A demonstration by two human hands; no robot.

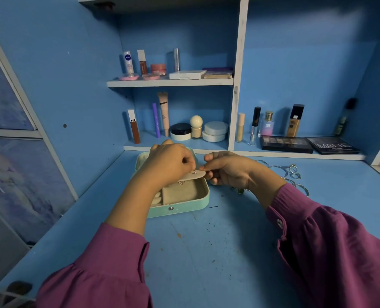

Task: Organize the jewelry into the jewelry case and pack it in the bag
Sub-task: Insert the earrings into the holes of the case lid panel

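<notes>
Desk: blue top, scuffed and speckled, backed by a blue shelf unit with white edges.

Shelves: the upper shelf carries tubes, a pink jar and flat compacts. The lower left bay holds tubes, jars and a round-capped bottle. The lower right bay holds bottles and two dark palettes lying flat.

Sleeves: both forearms come in from the near edge in purple sleeves, cuffs buttoned.

Case: mint green, open, standing on the desk just in front of the shelf unit. Its lid is raised behind the hands. The lining is beige, with a padded roll section at the left and an open compartment at the right.

Flap: a beige panel lifted over the case's far right corner.

Left hand: over the case, fingers curled, thumb and forefinger pinching a small gold earring at the flap.

Right hand: beside the case's right end, fingers curled, fingertips gripping the flap's edge.

A second small gold piece hangs beneath the flap.

Silver jewelry: bangles and rings loose on the desk, right of the right hand, apart from the case.
</notes>
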